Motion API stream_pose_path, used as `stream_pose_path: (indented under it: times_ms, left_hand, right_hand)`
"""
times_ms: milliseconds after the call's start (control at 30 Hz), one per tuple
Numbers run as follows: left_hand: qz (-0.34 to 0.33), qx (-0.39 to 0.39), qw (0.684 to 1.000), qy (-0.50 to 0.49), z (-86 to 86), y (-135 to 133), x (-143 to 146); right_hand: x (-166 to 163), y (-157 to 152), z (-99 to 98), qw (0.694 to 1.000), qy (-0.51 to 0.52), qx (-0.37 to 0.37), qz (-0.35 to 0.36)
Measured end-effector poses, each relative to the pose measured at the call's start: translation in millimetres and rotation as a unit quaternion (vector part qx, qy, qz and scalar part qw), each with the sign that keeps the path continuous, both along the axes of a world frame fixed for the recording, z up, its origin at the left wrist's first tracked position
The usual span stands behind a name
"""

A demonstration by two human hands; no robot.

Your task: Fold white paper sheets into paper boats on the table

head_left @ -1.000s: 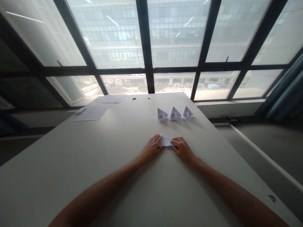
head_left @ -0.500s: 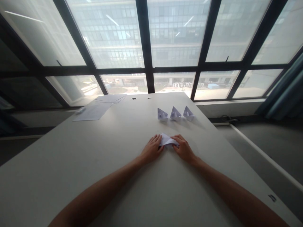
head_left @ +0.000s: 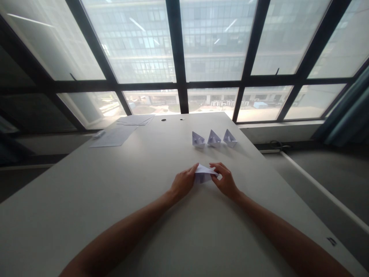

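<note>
Between my hands is a folded sheet of white paper [head_left: 204, 173], its near side hanging down and its upper part bent in a shallow curve. My left hand [head_left: 184, 181] is closed on the paper's left end, fingers together along the edge. At the right end, my right hand [head_left: 224, 180] pinches the paper's corner between thumb and fingertips, with the index finger arched above. Beyond the hands stand three folded paper boats in a row: the left boat [head_left: 198, 140], the middle boat [head_left: 213, 139] and the right boat [head_left: 230, 139].
Flat white sheets [head_left: 112, 137] lie at the far left of the white table [head_left: 138, 169], with a small crumpled-looking item [head_left: 98, 134] beside them. Two round holes sit near the far edge. A small dark mark [head_left: 331, 241] is at the right edge. Tall windows rise behind.
The paper has been lifted and tilted, so its near side now shows. My left fingers have closed from lying flat, and my right fingers have shifted to a pinch at the corner.
</note>
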State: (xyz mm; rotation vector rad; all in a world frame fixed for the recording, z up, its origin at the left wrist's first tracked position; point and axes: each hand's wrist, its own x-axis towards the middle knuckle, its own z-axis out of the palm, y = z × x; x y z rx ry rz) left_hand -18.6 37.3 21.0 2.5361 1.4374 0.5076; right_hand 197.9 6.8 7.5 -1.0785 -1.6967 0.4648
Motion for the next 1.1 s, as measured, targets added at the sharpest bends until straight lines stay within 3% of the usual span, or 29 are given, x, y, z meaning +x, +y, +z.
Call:
stream_pose_path:
  times_ms: [233, 367, 467, 567, 733, 967, 1100]
  left_hand:
    - [0.018, -0.022, 0.988, -0.152, -1.3, 2.2, 4.2]
    - [-0.006, -0.062, 0.955, -0.289, -5.4, 6.9, 6.8]
    - [-0.018, -0.106, 0.936, -0.335, -7.5, 12.3, 6.9]
    - [-0.034, -0.11, 0.945, -0.308, -9.3, 16.8, 3.7]
    - [-0.126, -0.08, 0.969, -0.198, -16.9, 18.5, -4.4]
    - [-0.046, -0.073, 0.984, -0.155, -18.1, 16.5, -4.9]
    - [-0.084, -0.039, 0.995, -0.042, -15.7, 11.1, -1.3]
  right_hand:
    - [0.5, 3.9, -2.6, 1.0, -0.009, -0.017, -0.001]
    - [-3.3, 2.0, 0.4, 0.998, -0.059, -0.006, 0.019]
    - [-3.4, 0.8, 0.1, 0.994, -0.109, 0.003, 0.031]
    - [0.4, 1.7, -2.6, 0.984, -0.174, -0.007, 0.039]
    - [8.0, 5.4, -8.4, 0.96, -0.27, -0.014, 0.077]
    - [9.7, 3.4, -4.4, 0.912, -0.392, -0.065, 0.103]
    - [11.3, -0.8, 4.4, 0.901, -0.409, -0.065, 0.13]
